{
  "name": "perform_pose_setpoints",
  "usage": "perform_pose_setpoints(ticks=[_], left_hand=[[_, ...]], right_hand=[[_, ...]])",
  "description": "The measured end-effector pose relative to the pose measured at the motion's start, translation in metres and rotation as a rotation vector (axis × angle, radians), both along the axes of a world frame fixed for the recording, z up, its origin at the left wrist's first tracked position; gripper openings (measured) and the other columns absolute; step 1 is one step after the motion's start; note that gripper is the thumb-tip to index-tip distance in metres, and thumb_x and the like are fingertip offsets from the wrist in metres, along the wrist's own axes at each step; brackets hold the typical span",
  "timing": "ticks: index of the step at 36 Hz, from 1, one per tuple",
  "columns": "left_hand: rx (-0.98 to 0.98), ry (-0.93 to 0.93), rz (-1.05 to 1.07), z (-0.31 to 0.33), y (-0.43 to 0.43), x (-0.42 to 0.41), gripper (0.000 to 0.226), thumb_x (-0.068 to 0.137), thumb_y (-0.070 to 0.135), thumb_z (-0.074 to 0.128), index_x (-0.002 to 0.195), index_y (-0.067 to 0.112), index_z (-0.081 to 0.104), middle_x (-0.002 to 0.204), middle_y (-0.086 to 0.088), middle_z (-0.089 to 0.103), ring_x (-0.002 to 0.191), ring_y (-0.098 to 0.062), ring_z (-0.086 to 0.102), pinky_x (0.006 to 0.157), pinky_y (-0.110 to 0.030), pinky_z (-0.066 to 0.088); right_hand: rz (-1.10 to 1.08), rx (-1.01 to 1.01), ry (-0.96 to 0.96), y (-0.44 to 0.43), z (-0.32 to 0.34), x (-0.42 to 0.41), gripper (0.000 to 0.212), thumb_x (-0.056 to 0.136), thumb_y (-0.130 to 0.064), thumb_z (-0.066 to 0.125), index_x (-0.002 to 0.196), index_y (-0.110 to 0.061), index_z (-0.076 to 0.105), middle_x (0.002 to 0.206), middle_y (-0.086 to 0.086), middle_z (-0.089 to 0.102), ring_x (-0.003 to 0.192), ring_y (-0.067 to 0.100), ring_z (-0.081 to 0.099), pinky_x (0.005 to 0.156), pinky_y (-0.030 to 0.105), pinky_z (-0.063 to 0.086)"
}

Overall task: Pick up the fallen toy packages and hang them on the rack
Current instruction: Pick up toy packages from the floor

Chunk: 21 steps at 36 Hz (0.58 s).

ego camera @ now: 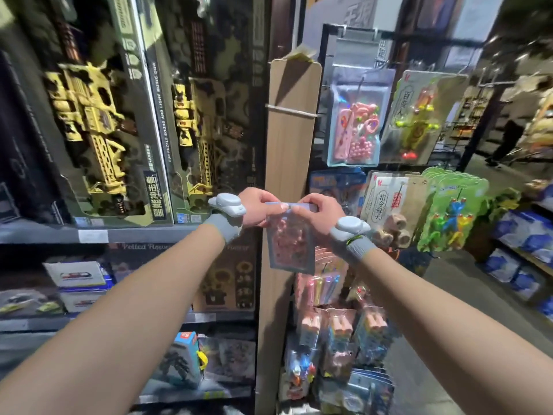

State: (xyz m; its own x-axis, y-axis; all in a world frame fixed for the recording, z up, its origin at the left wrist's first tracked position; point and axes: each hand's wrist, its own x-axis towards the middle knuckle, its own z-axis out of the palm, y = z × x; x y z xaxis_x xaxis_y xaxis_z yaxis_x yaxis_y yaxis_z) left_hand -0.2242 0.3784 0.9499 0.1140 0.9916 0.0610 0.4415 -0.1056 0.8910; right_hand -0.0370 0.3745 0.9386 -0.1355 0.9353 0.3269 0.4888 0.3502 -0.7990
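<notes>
A clear toy package with pink pieces inside hangs between my two hands, in front of the lower part of a brown cardboard panel. My left hand pinches its top edge on the left. My right hand pinches the same edge on the right. The black wire rack stands just right of the panel. A similar pink package hangs on it high up, well above my hands. The hook nearest my hands is hidden behind them.
Large toy gun boxes fill the shelves on the left. More hanging toys crowd the rack: a dice pack, green frog packs and several packs below. Blue boxes sit on low shelves at right; a person stands far down the aisle.
</notes>
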Motion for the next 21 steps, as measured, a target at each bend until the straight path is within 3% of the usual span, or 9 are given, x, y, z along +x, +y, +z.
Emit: perform_pose_setpoints(ticks=[3, 6, 9, 11, 14, 17, 19, 21], left_hand=[[0.054, -0.008, 0.006, 0.026, 0.001, 0.011, 0.013, 0.084, 0.032, 0.075, 0.083, 0.020, 0.074, 0.085, -0.009, 0.074, 0.078, -0.020, 0.068, 0.072, -0.037, 0.061], [0.102, -0.010, 0.006, 0.047, 0.006, 0.018, 0.013, 0.085, 0.033, 0.074, 0.081, 0.020, 0.072, 0.072, 0.001, 0.070, 0.057, -0.006, 0.061, 0.050, -0.019, 0.047], [0.142, -0.043, 0.023, 0.070, 0.009, 0.027, 0.021, 0.074, 0.043, 0.080, 0.077, 0.023, 0.075, 0.076, -0.002, 0.074, 0.071, -0.018, 0.069, 0.066, -0.029, 0.057], [0.163, -0.066, 0.035, 0.081, 0.014, 0.032, 0.025, 0.065, 0.048, 0.081, 0.075, 0.026, 0.077, 0.079, -0.003, 0.075, 0.083, -0.027, 0.072, 0.078, -0.040, 0.060], [0.209, -0.082, 0.033, 0.103, 0.014, 0.044, 0.014, 0.077, 0.036, 0.080, 0.076, 0.023, 0.075, 0.071, 0.000, 0.072, 0.072, -0.021, 0.068, 0.062, -0.029, 0.053], [0.265, -0.083, 0.028, 0.125, 0.012, 0.056, 0.011, 0.081, 0.030, 0.078, 0.078, 0.022, 0.072, 0.063, 0.006, 0.068, 0.059, -0.010, 0.061, 0.049, -0.018, 0.043], [0.312, -0.073, 0.020, 0.141, 0.010, 0.065, 0.010, 0.083, 0.029, 0.076, 0.079, 0.022, 0.071, 0.067, 0.006, 0.068, 0.059, -0.008, 0.062, 0.049, -0.018, 0.044], [0.352, -0.080, 0.014, 0.152, 0.008, 0.072, 0.011, 0.083, 0.031, 0.076, 0.076, 0.024, 0.071, 0.073, 0.004, 0.071, 0.068, -0.013, 0.067, 0.055, -0.023, 0.050]], right_hand=[[-0.028, 0.045, 0.005, 0.001, 0.027, 0.009, 0.016, 0.084, -0.031, 0.072, 0.085, -0.016, 0.068, 0.080, -0.002, 0.067, 0.072, 0.011, 0.058, 0.066, 0.028, 0.049], [-0.032, 0.080, 0.026, 0.002, 0.047, 0.014, 0.018, 0.085, -0.034, 0.071, 0.086, -0.016, 0.068, 0.078, -0.006, 0.065, 0.067, 0.005, 0.057, 0.056, 0.018, 0.047], [-0.030, 0.131, 0.043, 0.002, 0.072, 0.022, 0.017, 0.088, -0.031, 0.069, 0.089, -0.015, 0.067, 0.079, -0.007, 0.062, 0.064, 0.000, 0.054, 0.048, 0.006, 0.038], [-0.038, 0.170, 0.019, 0.008, 0.087, 0.026, 0.016, 0.089, -0.031, 0.069, 0.091, -0.015, 0.066, 0.080, -0.005, 0.061, 0.068, 0.005, 0.054, 0.051, 0.007, 0.038], [-0.069, 0.219, -0.025, 0.013, 0.107, 0.032, 0.019, 0.089, -0.034, 0.068, 0.094, -0.016, 0.067, 0.082, -0.003, 0.062, 0.072, 0.009, 0.054, 0.057, 0.013, 0.039], [-0.113, 0.251, 0.044, 0.017, 0.122, 0.041, 0.024, 0.085, -0.039, 0.071, 0.090, -0.016, 0.069, 0.081, -0.001, 0.065, 0.076, 0.015, 0.059, 0.069, 0.029, 0.048], [-0.117, 0.290, 0.103, 0.016, 0.134, 0.047, 0.025, 0.082, -0.040, 0.073, 0.089, -0.016, 0.070, 0.082, -0.002, 0.066, 0.077, 0.015, 0.061, 0.069, 0.031, 0.048], [-0.130, 0.304, 0.174, 0.014, 0.144, 0.051, 0.018, 0.081, -0.037, 0.075, 0.084, -0.020, 0.069, 0.076, -0.004, 0.062, 0.071, 0.012, 0.055, 0.060, 0.025, 0.044]])
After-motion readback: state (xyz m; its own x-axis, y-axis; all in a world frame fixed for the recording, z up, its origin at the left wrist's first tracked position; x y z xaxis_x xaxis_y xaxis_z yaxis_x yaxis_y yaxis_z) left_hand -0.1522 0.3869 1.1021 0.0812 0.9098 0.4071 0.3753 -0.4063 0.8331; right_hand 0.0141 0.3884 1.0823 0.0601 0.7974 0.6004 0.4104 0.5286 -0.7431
